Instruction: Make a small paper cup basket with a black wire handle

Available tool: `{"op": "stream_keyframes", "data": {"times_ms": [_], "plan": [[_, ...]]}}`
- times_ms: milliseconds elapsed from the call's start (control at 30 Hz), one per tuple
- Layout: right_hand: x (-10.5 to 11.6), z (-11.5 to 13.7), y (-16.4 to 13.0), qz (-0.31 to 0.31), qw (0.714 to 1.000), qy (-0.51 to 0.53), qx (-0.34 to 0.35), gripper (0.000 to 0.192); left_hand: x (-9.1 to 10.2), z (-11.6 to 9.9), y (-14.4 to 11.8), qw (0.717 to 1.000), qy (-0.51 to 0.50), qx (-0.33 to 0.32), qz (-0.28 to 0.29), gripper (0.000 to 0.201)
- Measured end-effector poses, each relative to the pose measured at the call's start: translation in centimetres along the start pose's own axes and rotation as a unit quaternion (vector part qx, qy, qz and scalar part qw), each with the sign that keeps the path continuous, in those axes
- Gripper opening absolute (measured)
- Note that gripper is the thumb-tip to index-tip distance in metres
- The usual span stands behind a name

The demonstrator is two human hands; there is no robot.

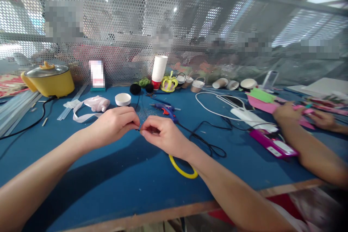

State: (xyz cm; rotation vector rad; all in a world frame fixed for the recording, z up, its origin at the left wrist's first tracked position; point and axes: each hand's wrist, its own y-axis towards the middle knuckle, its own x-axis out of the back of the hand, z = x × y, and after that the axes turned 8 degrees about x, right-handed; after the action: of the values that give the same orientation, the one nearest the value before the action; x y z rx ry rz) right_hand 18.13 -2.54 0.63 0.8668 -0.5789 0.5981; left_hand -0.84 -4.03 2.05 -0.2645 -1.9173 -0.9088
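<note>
Over the middle of the blue table (114, 188), my left hand (118, 123) and my right hand (163, 134) meet, fingertips almost touching. Both pinch a thin black strand (138, 129), which looks like yarn; little of it shows between the fingers. Behind them lies a ball of black yarn (135, 88), from which a strand runs down toward my left hand. A blue glue gun (168, 111) with an orange trigger rests just beyond my right hand. Part of a yellow ring (183, 171) shows below my right wrist, its other part hidden.
A yellow electric pot (56, 83) stands far left, near a phone (97, 74), pink ribbon (95, 104) and white lid (123, 99). Stacked paper cups (159, 69) stand at the back. Cables and a purple power strip (273, 143) lie right, beside another person's hands (288, 114).
</note>
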Motion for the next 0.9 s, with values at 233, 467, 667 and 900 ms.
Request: {"op": "stream_keyframes", "data": {"times_ms": [233, 467, 667, 900], "plan": [[0.3, 0.2, 0.1, 0.006, 0.991, 0.118, -0.065, 0.007, 0.2, 0.1, 0.1, 0.994, -0.094, 0.05, 0.022, 0.012], [-0.2, -0.3, 0.2, -0.075, 0.952, 0.26, -0.145, 0.013, -0.1, -0.4, 0.1, 0.981, -0.152, 0.116, -0.019, 0.012], [-0.6, -0.4, 0.2, -0.132, 0.943, 0.254, -0.169, 0.016, -1.3, -1.0, 0.0, 0.982, -0.124, 0.114, -0.088, 0.012], [-0.5, -0.3, 0.1, -0.14, 0.985, 0.045, -0.091, 0.009, -1.4, -1.2, -0.2, 0.995, 0.016, 0.005, -0.095, 0.014]]}}
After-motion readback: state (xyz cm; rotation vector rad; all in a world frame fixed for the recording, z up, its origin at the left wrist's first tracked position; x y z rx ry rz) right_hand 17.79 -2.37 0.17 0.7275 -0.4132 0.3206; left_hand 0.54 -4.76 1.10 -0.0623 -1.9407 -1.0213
